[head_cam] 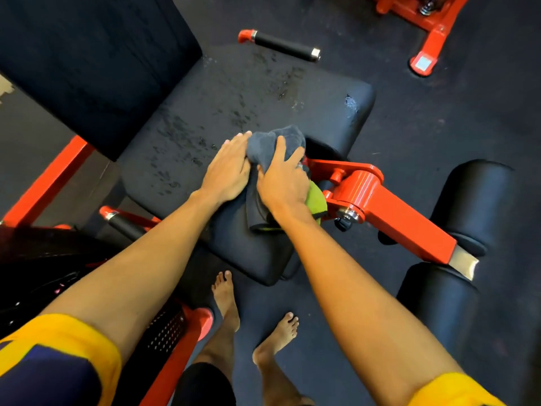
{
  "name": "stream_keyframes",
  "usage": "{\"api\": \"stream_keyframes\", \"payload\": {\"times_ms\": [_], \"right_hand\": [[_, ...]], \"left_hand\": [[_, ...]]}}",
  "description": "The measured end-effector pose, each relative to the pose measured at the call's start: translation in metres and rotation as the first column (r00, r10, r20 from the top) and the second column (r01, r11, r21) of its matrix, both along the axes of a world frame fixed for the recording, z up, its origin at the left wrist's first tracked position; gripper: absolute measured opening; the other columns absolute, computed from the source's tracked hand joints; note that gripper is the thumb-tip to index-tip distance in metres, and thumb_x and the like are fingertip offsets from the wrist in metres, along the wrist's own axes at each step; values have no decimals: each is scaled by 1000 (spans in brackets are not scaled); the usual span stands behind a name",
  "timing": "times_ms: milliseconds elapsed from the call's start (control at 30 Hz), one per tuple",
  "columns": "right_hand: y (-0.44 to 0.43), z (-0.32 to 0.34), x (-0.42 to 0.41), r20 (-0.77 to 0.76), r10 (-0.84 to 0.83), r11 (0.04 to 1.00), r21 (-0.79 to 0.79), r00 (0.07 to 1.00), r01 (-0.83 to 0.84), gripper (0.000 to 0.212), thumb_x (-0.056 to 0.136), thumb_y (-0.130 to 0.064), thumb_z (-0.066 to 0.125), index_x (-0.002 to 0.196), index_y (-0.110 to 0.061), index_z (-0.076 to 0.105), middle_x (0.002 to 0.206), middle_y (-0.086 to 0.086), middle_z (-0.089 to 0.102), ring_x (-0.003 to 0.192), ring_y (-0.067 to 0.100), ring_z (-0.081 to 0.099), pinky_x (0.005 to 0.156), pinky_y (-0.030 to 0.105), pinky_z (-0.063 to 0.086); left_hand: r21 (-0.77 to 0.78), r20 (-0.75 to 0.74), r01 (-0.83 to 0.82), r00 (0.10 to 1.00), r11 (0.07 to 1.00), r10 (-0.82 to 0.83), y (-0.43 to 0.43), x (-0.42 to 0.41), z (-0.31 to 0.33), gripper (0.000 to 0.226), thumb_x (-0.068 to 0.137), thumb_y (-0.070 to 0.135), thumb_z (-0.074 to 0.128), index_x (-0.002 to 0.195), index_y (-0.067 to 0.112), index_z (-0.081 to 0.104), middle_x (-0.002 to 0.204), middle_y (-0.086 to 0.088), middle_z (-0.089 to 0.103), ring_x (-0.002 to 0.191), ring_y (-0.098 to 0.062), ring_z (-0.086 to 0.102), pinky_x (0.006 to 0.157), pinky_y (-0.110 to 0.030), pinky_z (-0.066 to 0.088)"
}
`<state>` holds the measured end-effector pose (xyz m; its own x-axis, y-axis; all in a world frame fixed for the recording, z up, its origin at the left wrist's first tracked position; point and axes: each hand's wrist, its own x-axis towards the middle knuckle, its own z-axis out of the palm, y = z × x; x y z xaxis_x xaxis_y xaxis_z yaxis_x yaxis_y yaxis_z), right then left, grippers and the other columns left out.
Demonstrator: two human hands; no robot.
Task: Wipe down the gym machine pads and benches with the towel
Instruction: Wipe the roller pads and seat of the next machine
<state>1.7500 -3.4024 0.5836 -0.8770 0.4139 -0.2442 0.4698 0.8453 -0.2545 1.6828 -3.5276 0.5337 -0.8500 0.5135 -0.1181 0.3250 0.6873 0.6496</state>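
Wiping the seat pad [234, 98] with the towel [272, 142] clenched in the right grip [282, 183], flat released left grip [227, 171] beside it; next, pushing toward wet spots [181, 133] ahead.

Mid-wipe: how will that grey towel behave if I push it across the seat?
Probably floppy: the towel lies bunched in folds under the right hand. Pushed, it will likely crumple rather than slide flat. Droplets on the seat pad may make it drag.
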Motion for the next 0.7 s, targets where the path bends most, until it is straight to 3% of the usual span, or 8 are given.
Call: {"api": "stream_keyframes", "payload": {"times_ms": [100,233,367,467,567,700], "right_hand": [[12,-5,2,-26,29,998,-52,999,-30,78,103,-45,53,165,-18,14,161,29,23,130,46,52,98,52,49],[8,-3,-22,36,-113,993,-35,993,114,79,103,-44,52,165,-18,9,165,31,10,148,48,30,117,52,35],[-13,-3,-3,-4,53,999,-6,999,-53,74,102,-35,50,165,-16,16,169,28,4,155,48,10,127,53,13],[12,-4,-22,-4,175,985,8,985,-175,71,103,-28,49,165,-14,17,170,26,1,158,42,0,128,48,3],[37,-2,-59,22,192,980,57,981,-192,71,103,-25,47,165,-14,14,170,25,0,159,39,-2,127,45,1],[68,5,-73,-2,59,990,126,998,-58,74,102,-32,51,165,-17,15,170,24,6,158,40,4,127,48,6]], "left_hand": [[-12,-44,-28,999,1000,27,7,-4,-2,56,104,13,34,160,13,27,167,-1,26,156,-13,16,128,-29,4],[-17,-90,-28,996,999,27,8,1,-1,57,106,16,37,161,13,24,167,-2,27,156,-14,16,128,-30,4],[52,-1,-79,997,996,79,9,1,1,53,109,30,37,161,20,27,167,4,26,155,-7,16,128,-29,6],[31,-48,-57,997,998,59,9,1,3,53,106,21,35,159,14,30,165,-4,32,154,-14,21,128,-31,7],[-14,-83,-22,996,1000,21,8,1,4,55,104,18,36,158,12,31,165,-7,31,155,-18,21,129,-36,8],[-49,-107,-6,994,999,0,8,0,3,56,105,18,37,160,16,29,169,0,23,156,-13,14,129,-38,9]]}}
